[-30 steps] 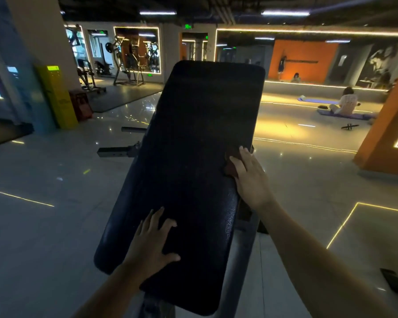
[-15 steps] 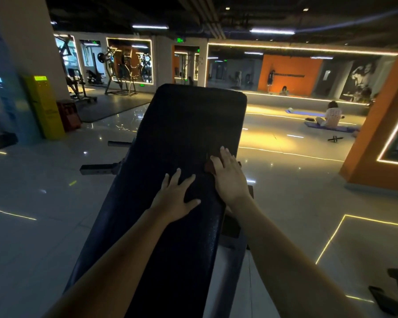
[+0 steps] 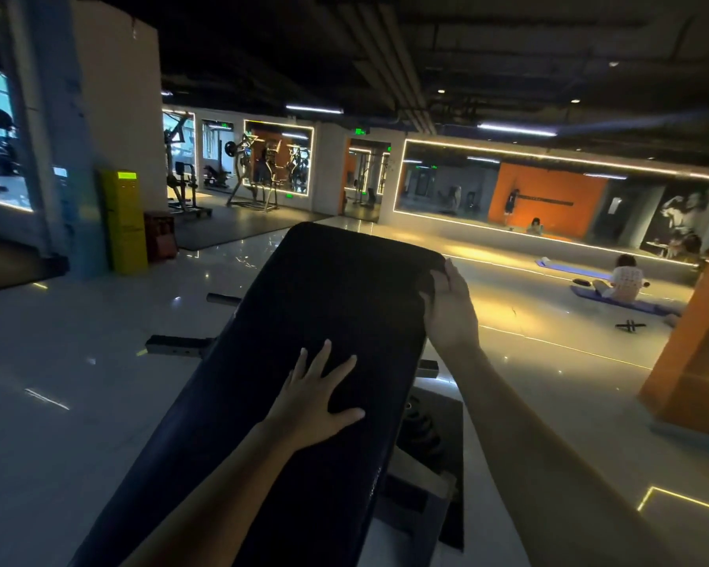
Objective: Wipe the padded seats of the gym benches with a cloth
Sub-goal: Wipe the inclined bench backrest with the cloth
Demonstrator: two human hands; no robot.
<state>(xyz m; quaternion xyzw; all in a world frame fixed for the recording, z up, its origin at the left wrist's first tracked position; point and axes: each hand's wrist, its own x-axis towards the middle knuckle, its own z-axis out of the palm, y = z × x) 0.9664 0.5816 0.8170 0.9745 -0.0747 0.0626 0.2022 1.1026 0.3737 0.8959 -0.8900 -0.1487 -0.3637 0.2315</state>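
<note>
Pad (image 3: 303, 321): black, long and sloped, running from the near bottom edge up and away to a rounded top end in mid-frame.
Left hand (image 3: 316, 399): lies flat on the middle of the pad, palm down, fingers straight and spread wide, thumb out to the right. It holds nothing.
Right hand (image 3: 451, 308): on the pad's right edge just below the top right corner, further up the pad than the left hand. The fingers (image 3: 451, 276) look straight and lie along the edge, pointing up the pad and pressing against it.
Cloth: not to be made out. The spot under the right palm is dark and hidden.
Hands to each other: apart, the left near the pad's centre line and the right at its side.
Under the pad: dark weight plates (image 3: 422, 427) on the right side, beside the frame.
Floor (image 3: 78, 362): pale, glossy tiles with thin light strips.
Background: a yellow cabinet (image 3: 123, 221) at left; a person (image 3: 625, 280) sits on a blue mat (image 3: 647, 306) at right.
</note>
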